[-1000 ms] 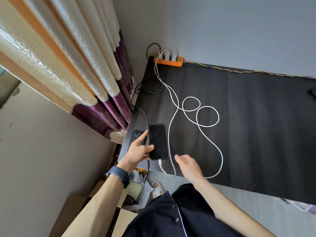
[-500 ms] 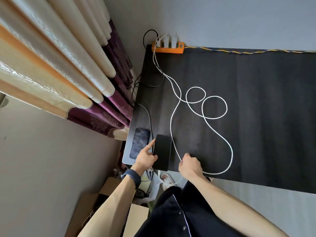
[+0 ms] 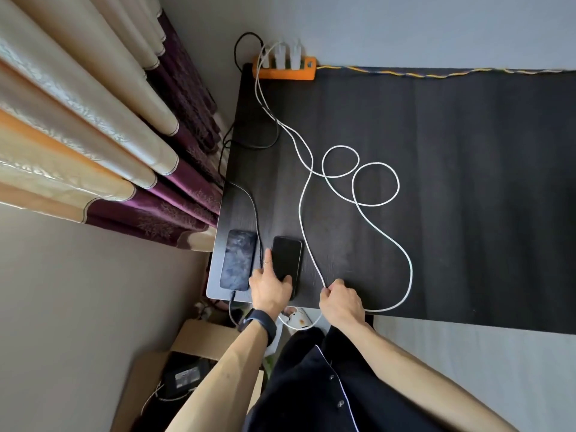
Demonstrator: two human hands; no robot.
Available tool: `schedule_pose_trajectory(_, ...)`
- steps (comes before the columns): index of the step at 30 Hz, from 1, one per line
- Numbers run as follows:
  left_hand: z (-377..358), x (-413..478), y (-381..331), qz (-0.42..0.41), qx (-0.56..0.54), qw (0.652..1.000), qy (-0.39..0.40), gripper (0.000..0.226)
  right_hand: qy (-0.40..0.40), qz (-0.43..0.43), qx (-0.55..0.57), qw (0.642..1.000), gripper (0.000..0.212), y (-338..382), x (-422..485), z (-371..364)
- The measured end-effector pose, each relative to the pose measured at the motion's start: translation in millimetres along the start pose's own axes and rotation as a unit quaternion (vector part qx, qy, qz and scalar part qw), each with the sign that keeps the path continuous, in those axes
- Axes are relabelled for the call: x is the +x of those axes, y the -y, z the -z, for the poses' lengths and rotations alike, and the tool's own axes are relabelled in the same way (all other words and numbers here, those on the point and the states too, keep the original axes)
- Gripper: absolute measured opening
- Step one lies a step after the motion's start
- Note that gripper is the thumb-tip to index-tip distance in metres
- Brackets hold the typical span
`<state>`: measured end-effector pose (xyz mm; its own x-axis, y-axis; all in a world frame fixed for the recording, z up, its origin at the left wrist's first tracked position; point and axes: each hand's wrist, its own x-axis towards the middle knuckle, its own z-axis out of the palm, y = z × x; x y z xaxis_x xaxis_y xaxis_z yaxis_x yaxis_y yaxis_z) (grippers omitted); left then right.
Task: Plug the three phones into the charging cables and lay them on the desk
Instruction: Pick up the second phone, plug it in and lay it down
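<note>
Pressing the black phone (image 3: 286, 263) flat near the desk (image 3: 467, 182) front-left corner, left hand (image 3: 269, 289) grip spread wide. Lying beside a second phone (image 3: 238, 260). Pinching the white cable (image 3: 307, 219) in a narrow right hand (image 3: 341, 302) grip at the front edge.

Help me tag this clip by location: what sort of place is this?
Probably a room in a home, at a dark desk set in a corner. Floor-length curtains hang beside it, an orange power strip sits at the wall, and cardboard boxes lie on the floor below.
</note>
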<state>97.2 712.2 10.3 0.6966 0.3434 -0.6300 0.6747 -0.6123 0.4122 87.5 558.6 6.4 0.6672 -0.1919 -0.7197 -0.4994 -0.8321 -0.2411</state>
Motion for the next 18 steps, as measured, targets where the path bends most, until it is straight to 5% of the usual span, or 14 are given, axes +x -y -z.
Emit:
schedule_pose_trajectory(4,-9,-8,-8,-0.010,0.080,0.996,-0.023,0.105,0.002,0.009,-0.002,1.000,0.033,1,0,0)
schedule_pose_trajectory(18,-15,-4,-7,-0.025,0.140,0.989,-0.033,0.098,0.017,0.053,-0.021,0.998,0.024,9,-8,-8)
